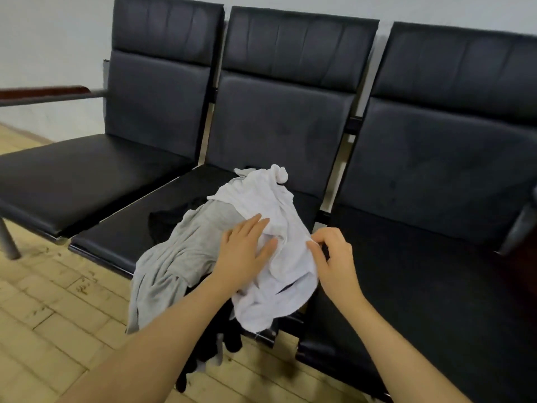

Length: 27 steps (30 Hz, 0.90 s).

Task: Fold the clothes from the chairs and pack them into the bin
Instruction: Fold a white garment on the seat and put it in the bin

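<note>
Zero items folded, judging by the heap | white garment (279, 228) tops grey garment (177, 257) and dark clothes (220, 341) on middle chair (122, 228) | left hand (244, 251) flat, fingers straight on white | right hand (334, 257) pinches its edge | bin not visible

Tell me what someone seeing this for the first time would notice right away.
First, the heap of clothes on the middle chair of three black seats: a white garment on top, a grey one spilling over the seat's front edge. Both hands are on the white one: the left hand lies flat on it, the right hand pinches its edge.
</note>
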{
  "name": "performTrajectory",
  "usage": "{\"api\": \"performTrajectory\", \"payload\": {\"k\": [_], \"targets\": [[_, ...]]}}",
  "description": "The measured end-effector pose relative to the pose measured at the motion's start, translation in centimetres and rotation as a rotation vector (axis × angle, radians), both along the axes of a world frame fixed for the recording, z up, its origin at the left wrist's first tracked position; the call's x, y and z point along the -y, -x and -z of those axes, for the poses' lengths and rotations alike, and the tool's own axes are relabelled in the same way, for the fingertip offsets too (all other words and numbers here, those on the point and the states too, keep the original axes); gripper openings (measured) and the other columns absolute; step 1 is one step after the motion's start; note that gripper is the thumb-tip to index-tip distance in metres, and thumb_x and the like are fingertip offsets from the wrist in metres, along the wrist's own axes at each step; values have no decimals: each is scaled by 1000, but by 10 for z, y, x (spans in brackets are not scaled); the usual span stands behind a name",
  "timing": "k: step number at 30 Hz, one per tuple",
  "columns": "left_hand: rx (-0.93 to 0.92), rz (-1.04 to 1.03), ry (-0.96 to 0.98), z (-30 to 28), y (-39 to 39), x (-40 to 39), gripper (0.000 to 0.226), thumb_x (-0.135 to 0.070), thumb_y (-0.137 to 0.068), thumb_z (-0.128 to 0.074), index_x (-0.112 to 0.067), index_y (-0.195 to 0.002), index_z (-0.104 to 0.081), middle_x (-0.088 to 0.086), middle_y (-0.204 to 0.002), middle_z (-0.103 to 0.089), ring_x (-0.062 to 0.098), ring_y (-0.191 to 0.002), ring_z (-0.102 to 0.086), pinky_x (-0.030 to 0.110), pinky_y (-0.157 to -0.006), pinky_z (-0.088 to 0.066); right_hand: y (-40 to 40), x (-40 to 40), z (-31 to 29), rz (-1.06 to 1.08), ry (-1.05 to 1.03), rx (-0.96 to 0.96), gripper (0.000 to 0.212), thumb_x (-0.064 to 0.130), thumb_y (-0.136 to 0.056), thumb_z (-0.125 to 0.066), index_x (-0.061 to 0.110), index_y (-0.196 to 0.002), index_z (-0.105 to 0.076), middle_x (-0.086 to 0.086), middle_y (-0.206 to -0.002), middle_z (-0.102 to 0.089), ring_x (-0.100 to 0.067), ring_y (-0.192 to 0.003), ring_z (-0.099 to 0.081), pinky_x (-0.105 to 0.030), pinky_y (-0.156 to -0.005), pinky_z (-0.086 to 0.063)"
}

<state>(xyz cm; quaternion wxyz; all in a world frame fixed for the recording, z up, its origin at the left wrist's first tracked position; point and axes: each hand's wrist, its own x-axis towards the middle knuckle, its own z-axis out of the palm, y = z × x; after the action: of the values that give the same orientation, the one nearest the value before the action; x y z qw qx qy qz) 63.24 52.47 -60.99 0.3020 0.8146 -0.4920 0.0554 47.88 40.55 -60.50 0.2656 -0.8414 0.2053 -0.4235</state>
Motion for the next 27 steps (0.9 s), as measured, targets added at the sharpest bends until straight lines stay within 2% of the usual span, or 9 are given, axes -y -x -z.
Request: {"api": "performTrajectory", "payload": {"k": [4,8,11,14,18,22,24,26,27], "targets": [[8,161,-87,8,9,28,52,-53,-96,-26,-34,-144,-31,-12,-154,-24,6,-141,-16,24,-106,-6,17,3,2,-16,-181,-14,16,10,-92,-58,22,-83,-60,6,-74,-62,-9,-69,-60,-28,-61,-50],[53,176,-206,18,6,46,60,-61,-89,-20,-32,-133,-48,-12,-134,-51,9,-130,-37,28,-102,-14,24,13,15,-10,-317,-137,34,14,-95,-55,46,-102,-52,3,-78,-62,-9,-72,-59,-21,-69,-51],[-68,140,-206,33,-5,49,37,-47,-92,-43,-19,-95,-68,-10,-94,-61,11,-102,-51,30,-99,-23,22,25,34,36,-259,-273,25,18,-96,-53,31,-114,-64,3,-90,-63,-9,-82,-60,-30,-86,-50],[-112,126,-46,47,-9,46,17,-29,-91,-60,-16,-87,-71,-11,-93,-61,11,-101,-51,25,-89,-19,17,27,50,61,-227,-412,25,23,-97,-51,23,-119,-65,6,-93,-60,-12,-91,-57,-39,-98,-40],[-130,54,120,42,0,46,17,-26,-92,-60,-14,-88,-71,-8,-87,-63,14,-90,-58,23,-81,-19,20,21,47,45,-224,-358,19,18,-96,-53,28,-90,-69,18,-84,-56,-8,-87,-57,-43,-96,-42],[-11,53,267,7,14,50,20,-27,-90,-57,-14,-85,-71,-4,-85,-67,16,-82,-60,26,-78,-24,42,21,16,149,-209,-139,37,13,-93,-55,45,-74,-52,16,-84,-56,-8,-82,-57,-50,-87,-46],[-7,40,339,-21,25,54,14,-21,-90,-61,-13,-83,-70,-3,-83,-66,16,-77,-60,25,-79,-25,57,23,-5,210,-173,-67,39,11,-93,-56,45,-74,-49,15,-89,-50,-11,-87,-54,-41,-90,-44],[-12,52,405,-51,37,59,14,-21,-91,-61,-13,-82,-69,-2,-81,-66,18,-76,-60,32,-81,-35,73,22,-31,259,-157,-54,36,12,-95,-52,41,-73,-48,16,-94,-46,-16,-96,-50,-14,-93,-29],[0,69,426,-65,45,61,16,-22,-91,-59,-13,-83,-70,-2,-83,-67,19,-78,-61,35,-81,-38,83,21,-44,275,-169,-62,33,13,-96,-50,37,-74,-48,16,-93,-46,-18,-98,-48,-4,-86,-24]]}}
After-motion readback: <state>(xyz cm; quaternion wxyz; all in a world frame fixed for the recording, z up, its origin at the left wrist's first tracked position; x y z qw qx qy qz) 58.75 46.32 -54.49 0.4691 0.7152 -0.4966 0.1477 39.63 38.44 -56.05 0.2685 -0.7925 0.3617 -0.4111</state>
